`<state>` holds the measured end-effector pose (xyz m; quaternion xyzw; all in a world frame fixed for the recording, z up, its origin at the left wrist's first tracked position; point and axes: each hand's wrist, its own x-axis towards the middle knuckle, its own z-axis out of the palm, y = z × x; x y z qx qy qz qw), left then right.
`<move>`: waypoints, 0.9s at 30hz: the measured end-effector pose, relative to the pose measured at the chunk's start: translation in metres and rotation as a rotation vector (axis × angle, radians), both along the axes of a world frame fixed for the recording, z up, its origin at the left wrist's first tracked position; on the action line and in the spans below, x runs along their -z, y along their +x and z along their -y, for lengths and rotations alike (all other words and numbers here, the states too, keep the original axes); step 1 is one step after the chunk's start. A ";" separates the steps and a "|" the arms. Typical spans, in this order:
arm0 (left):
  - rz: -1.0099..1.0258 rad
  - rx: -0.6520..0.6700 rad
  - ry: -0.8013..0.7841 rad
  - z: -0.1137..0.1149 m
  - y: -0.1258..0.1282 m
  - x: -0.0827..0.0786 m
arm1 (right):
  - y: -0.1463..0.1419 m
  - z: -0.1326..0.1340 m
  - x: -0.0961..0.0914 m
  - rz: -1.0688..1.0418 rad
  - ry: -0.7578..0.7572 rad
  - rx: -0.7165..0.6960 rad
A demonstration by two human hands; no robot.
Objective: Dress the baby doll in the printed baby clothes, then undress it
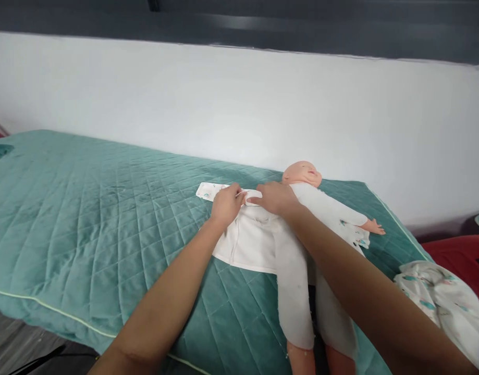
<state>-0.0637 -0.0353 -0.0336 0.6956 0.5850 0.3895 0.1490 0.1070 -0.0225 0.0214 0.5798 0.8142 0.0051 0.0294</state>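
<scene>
A baby doll (297, 291) with a white cloth body lies on its back, its head toward the wall and its legs toward me. Spread out beside its torso is a white baby shirt (249, 242), its patterned sleeve (207, 190) pointing left. My left hand (227, 204) is closed, pinching the sleeve near its middle. Close to the doll's shoulder, my right hand (275, 197) has thumb and fingers closed on the same sleeve. The doll's arm on this side is mostly hidden by cloth and my hands. Its other arm (336, 205) stretches out to the right.
A green quilted cover (106, 224) lies over the bed, against a white wall (223, 104). Patterned white cloth (446, 297) is bunched at the lower right, near a red plastic object (458, 255). A dark cable (39, 359) runs along the floor at lower left.
</scene>
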 end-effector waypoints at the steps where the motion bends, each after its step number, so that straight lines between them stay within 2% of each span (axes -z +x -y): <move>1: 0.021 0.019 -0.003 0.001 0.004 0.000 | -0.002 -0.001 0.001 -0.006 0.004 0.009; 4: 0.146 0.123 -0.008 0.004 0.016 0.000 | -0.011 -0.001 0.004 -0.032 0.026 0.038; 7: 0.155 0.208 0.030 0.010 0.018 0.000 | -0.012 0.002 -0.001 -0.052 0.042 0.038; 9: 0.082 0.143 0.042 0.015 0.013 0.000 | -0.001 0.005 -0.008 -0.131 0.056 0.034; 11: -0.023 0.003 0.009 0.020 0.007 -0.001 | 0.023 0.011 -0.015 -0.305 0.110 0.063; 12: -0.083 -0.062 -0.017 0.023 0.005 -0.001 | 0.038 0.015 -0.016 -0.409 0.161 0.098; 14: -0.197 -0.147 -0.068 0.029 0.003 -0.002 | 0.073 0.027 -0.014 -0.551 0.416 0.235; 16: -0.288 -0.168 -0.113 0.035 0.006 -0.002 | 0.106 0.042 -0.004 -0.649 0.677 0.434; 17: -0.324 -0.159 -0.137 0.037 0.008 -0.002 | 0.120 0.050 0.003 -0.704 0.713 0.529; 19: -0.377 -0.118 -0.185 0.042 0.012 0.000 | 0.139 0.066 0.017 -0.764 0.626 0.684; 22: -0.389 -0.068 -0.233 0.045 0.014 0.003 | 0.149 0.081 0.028 -0.694 0.395 0.832; 24: -0.355 -0.048 -0.224 0.045 0.015 0.004 | 0.146 0.085 0.028 -0.655 0.312 0.850; 27: -0.233 -0.008 -0.172 0.043 0.020 0.000 | 0.139 0.085 0.025 -0.738 0.287 0.815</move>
